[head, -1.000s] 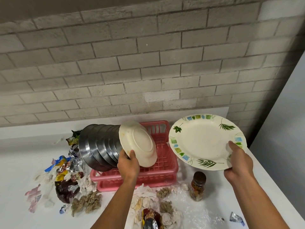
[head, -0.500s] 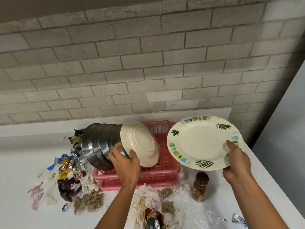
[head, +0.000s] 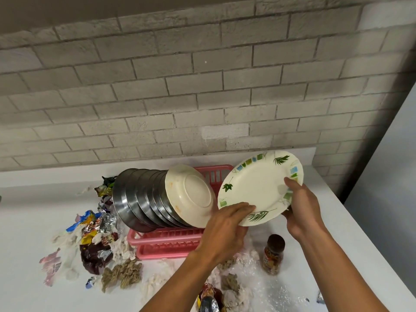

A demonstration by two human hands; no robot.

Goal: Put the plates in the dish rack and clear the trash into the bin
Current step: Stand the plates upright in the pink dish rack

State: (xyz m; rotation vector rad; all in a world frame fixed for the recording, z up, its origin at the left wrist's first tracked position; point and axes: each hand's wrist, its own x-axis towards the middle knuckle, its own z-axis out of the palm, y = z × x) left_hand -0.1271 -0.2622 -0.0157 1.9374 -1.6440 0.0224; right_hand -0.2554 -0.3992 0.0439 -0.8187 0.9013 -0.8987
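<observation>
A cream plate with leaf and square patterns (head: 258,185) is held tilted above the right end of the pink dish rack (head: 166,242). My right hand (head: 301,208) grips its right rim, thumb on the face. My left hand (head: 227,230) holds its lower left rim, fingers lying over the edge. In the rack stand several steel plates (head: 135,199) on edge, with a plain cream plate (head: 191,197) leaning against them. Wrappers and crumpled tissue (head: 94,239) litter the white counter left of the rack and in front of it.
A small brown-lidded jar (head: 273,254) stands right of the rack, under the held plate. Clear plastic film (head: 265,289) and more scraps lie at the counter's front. A grey brick wall backs the counter; the counter's right edge (head: 351,221) drops off.
My left hand left the plain cream plate in the rack and moved right onto the patterned plate's lower rim. The patterned plate tilted and shifted left toward the rack.
</observation>
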